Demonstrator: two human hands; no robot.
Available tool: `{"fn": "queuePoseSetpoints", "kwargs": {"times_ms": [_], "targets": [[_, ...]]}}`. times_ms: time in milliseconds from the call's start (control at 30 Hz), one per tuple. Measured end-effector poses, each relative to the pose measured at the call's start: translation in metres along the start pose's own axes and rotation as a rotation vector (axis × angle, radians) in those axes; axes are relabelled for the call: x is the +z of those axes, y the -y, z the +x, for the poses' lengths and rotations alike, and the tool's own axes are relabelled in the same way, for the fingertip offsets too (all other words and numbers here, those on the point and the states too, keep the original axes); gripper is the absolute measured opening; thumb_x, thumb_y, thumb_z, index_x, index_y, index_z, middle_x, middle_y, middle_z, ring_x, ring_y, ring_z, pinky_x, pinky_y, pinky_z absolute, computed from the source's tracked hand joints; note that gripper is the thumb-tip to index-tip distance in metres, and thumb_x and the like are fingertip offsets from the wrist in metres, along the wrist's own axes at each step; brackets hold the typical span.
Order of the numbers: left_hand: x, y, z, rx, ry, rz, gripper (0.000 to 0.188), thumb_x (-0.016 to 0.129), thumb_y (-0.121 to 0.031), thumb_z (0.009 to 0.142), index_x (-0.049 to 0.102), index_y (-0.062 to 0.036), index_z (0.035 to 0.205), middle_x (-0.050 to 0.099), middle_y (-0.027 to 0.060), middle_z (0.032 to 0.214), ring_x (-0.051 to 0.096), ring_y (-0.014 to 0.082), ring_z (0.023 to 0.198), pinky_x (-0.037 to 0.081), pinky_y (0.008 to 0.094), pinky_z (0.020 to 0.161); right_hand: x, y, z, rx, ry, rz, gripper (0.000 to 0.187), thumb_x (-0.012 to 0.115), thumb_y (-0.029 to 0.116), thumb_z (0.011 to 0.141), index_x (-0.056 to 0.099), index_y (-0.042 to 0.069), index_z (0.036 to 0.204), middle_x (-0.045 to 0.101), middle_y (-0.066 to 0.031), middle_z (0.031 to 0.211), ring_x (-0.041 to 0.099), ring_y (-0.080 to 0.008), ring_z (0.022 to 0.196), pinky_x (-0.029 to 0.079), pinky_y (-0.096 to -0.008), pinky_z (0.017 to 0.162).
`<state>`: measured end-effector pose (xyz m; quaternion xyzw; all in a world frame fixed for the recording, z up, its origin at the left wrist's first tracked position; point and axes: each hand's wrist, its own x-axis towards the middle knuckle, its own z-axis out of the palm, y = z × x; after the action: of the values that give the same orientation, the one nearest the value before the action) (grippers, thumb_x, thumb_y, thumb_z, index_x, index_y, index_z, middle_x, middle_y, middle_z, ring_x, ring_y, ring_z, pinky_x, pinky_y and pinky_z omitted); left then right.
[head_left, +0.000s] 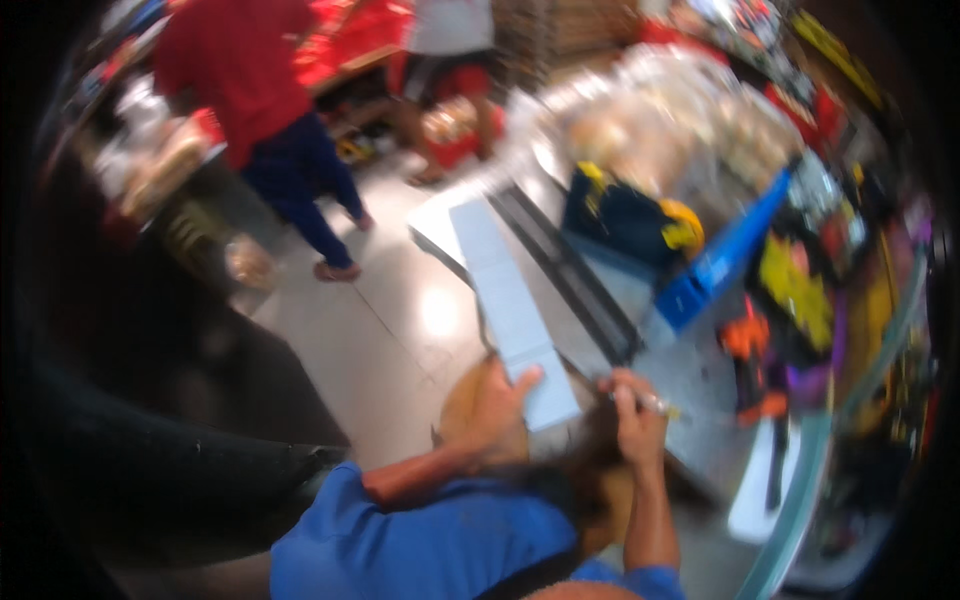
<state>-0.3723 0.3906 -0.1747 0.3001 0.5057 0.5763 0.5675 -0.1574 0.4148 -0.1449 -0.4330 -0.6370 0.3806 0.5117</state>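
Pale panel: We see the long blue-white panel (pixel 512 310) at centre, its far end toward eleven o'clock, its near end at our hands; the directions below run from its middle.
Left hand: At six o'clock, our left hand (pixel 492 405) laps the panel's left edge, thumb on top; we cannot tell how firmly the fingers close.
Right hand: At four o'clock, our right hand (pixel 637 412) pinches a slim tool (pixel 655 404) just beside the panel's near end; blur hides its kind.
Dark rail: At one to two o'clock, the rail (pixel 565 270) runs alongside the panel, a narrow pale strip between them.
Nine o'clock side: Pale floor (pixel 385 350) spreads beyond the panel's left edge; at ten, a person in red (pixel 240 75) stands well apart.
Crowded side: A navy-and-yellow box (pixel 612 225) and a blue channel (pixel 725 255) at two, an orange-and-black drill (pixel 748 345) at three.
Four o'clock: Grey worktop (pixel 700 445) shows past our right hand, toward a curved teal edge (pixel 805 500).
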Motion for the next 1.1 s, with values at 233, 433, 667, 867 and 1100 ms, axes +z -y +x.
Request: {"fn": "queuePoseSetpoints", "kwargs": {"times_ms": [233,433,667,867,1100], "targets": [[-0.008,-0.060,-0.049,0.063,0.502,0.038,0.046,0.068,-0.019,0.095,0.050,0.0018,0.132,0.064,0.0100,0.115,0.063,0.0185,0.102,0.052,0.0341,0.090,-0.055,0.042,-0.037,0.057,-0.298,0.325,0.021,0.061,0.010,0.100,0.068,-0.004,0.114,0.073,-0.0130,0.094,0.070,-0.0190,0.088,0.056,-0.0336,0.084],[0.055,-0.050,-0.046,-0.070,0.876,0.251,0.055,0.065,-0.014,0.097,0.041,0.0047,0.143,0.061,0.0126,0.124,0.058,0.0173,0.113,0.047,0.0339,0.099,-0.084,0.059,-0.094,0.012,-0.498,0.363,0.018,0.062,0.008,0.098,0.069,-0.003,0.111,0.073,-0.0134,0.092,0.071,-0.0201,0.087,0.058,-0.0354,0.083],[0.056,-0.009,-0.053,-0.226,0.971,0.173,0.054,0.063,-0.011,0.097,0.041,0.0041,0.144,0.060,0.0122,0.124,0.056,0.0164,0.114,0.046,0.0334,0.100,-0.079,0.060,-0.130,0.137,-0.556,0.223,0.016,0.064,0.004,0.096,0.070,-0.003,0.110,0.073,-0.0127,0.092,0.072,-0.0184,0.086,0.059,-0.0320,0.081],[0.030,-0.007,-0.066,-0.362,0.805,0.144,0.050,0.061,-0.008,0.099,0.039,0.0038,0.143,0.064,0.0118,0.118,0.063,0.0159,0.104,0.051,0.0318,0.092,-0.074,0.041,-0.122,0.141,-0.519,0.246,0.016,0.063,0.004,0.098,0.069,-0.003,0.110,0.072,-0.0111,0.098,0.072,-0.0169,0.087,0.059,-0.0305,0.082],[0.048,-0.020,-0.071,-0.217,0.692,0.305,0.045,0.058,-0.007,0.101,0.040,0.0045,0.140,0.062,0.0119,0.118,0.059,0.0148,0.108,0.049,0.0297,0.094,-0.066,0.039,-0.104,0.158,-0.454,0.255,0.017,0.065,0.005,0.098,0.068,-0.004,0.112,0.071,-0.0109,0.103,0.071,-0.0165,0.091,0.060,-0.0296,0.083]]}}
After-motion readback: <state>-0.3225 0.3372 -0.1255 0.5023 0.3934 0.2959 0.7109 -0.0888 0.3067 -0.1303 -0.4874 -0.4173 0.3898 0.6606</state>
